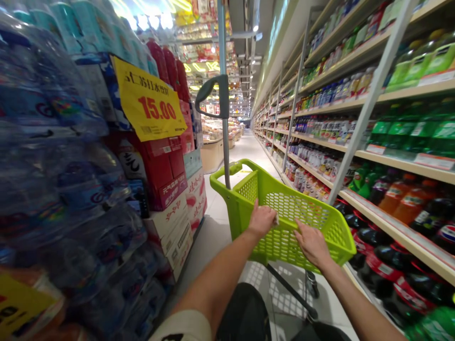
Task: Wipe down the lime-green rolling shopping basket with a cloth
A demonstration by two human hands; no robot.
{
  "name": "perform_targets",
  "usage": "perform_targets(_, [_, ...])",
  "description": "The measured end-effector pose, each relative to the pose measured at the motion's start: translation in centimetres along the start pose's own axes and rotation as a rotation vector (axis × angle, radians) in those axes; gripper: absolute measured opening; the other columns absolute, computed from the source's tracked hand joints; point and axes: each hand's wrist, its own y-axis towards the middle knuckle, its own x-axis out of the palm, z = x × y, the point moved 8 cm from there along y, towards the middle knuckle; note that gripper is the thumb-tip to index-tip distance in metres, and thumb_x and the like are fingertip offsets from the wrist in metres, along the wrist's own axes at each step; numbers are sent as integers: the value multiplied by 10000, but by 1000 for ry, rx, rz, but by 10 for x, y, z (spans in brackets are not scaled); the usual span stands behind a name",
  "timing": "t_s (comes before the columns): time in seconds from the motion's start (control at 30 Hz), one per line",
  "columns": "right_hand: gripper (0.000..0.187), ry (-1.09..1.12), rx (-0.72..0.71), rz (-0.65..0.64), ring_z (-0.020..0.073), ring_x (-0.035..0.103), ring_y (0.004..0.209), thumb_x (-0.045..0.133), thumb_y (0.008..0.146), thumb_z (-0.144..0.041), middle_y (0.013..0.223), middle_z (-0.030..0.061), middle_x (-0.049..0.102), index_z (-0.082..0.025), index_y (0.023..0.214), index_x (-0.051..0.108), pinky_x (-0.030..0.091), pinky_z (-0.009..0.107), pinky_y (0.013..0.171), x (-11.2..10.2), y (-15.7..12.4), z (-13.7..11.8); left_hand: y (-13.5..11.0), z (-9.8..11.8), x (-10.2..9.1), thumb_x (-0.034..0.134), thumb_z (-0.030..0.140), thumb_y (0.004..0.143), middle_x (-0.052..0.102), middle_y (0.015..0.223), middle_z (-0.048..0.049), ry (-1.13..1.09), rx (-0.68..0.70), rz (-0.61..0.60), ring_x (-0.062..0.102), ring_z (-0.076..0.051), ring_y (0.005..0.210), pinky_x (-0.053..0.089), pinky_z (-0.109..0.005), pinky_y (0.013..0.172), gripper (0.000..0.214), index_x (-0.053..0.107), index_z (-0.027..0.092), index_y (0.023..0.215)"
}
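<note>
A lime green plastic shopping basket (320, 222) on a wheeled frame stands in the aisle in front of me. My left hand (262, 219) is closed on the basket's near rim, with something small and white under its fingers. My right hand (312, 243) rests on the same rim a little further right, fingers bent over the edge. A grey pole with a curved handle (223, 97) rises from the basket's left side. I cannot see inside the basket.
Shrink-wrapped water packs (53, 156) and red drink cartons (167, 170) are stacked on the left, with a yellow 15.00 price sign (149, 102). Shelves of bottled drinks (401, 189) line the right. A tiled aisle (249, 147) runs ahead between them.
</note>
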Motion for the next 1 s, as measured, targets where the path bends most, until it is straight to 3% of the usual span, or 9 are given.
perform_targets(0.17, [412,-67,-59,71,227,573,904,331,863,-306,1009,123,641,-136,1216,456,373,371,786,1,-8,-2,-17,-54,-35,424,212,820,578,997,-8,47,-85,133,518,-165,957,30,-520,1046,155,519,231,941])
perform_targets(0.27, [393,-11,-40,111,212,572,907,321,860,-274,994,92,651,-172,1211,465,360,363,776,1,-7,-6,-20,-52,-32,424,229,822,541,1117,-32,58,-90,172,443,-203,1090,55,-526,1040,208,498,248,1016])
perform_targets(0.33, [399,48,-43,109,202,566,921,316,858,-262,991,80,654,-177,1222,455,359,356,783,1,-7,-7,-16,-43,-23,450,255,811,518,1156,-50,88,-63,156,395,-232,1141,101,-518,1034,239,488,249,1047])
perform_targets(0.43, [417,117,-77,80,200,554,938,337,850,-270,1017,86,642,-153,1238,437,360,350,808,1,-9,-10,-11,-45,-17,416,212,821,559,1063,-33,167,16,74,465,-214,1055,118,-493,1036,213,506,261,1008])
perform_targets(0.53, [427,152,-77,77,210,540,955,359,839,-274,1061,105,620,-124,1230,442,349,363,837,-1,-12,-10,-12,-72,-31,373,132,811,582,1024,1,214,115,-17,516,-171,991,57,-476,1053,278,503,278,1009])
perform_targets(0.67, [420,229,-76,87,210,530,974,362,834,-245,1096,96,606,-148,1236,436,325,378,863,-5,-16,-14,-14,-108,-55,405,92,740,556,1135,-33,221,63,13,514,-175,1032,63,-452,1059,398,456,234,1108])
perform_targets(0.73, [425,268,-69,76,208,526,984,359,834,-229,1113,88,600,-165,1250,421,317,380,871,-6,-17,-16,-12,-101,-49,423,78,701,577,1110,-38,196,33,18,522,-179,1022,98,-435,1060,416,471,217,1090])
perform_targets(0.9, [448,275,-65,48,209,517,1002,380,817,-220,1143,90,582,-162,1260,410,327,381,882,-9,-20,-18,-2,-44,-15,447,78,664,623,1013,-12,87,107,-14,557,-165,955,125,-404,1071,385,514,219,1016])
perform_targets(1.0, [454,260,-63,43,210,516,996,394,810,-231,1128,91,586,-157,1258,416,340,379,880,-10,-22,-15,-1,-53,-24,463,77,654,631,969,-11,98,62,8,571,-174,920,117,-428,1068,349,533,217,966])
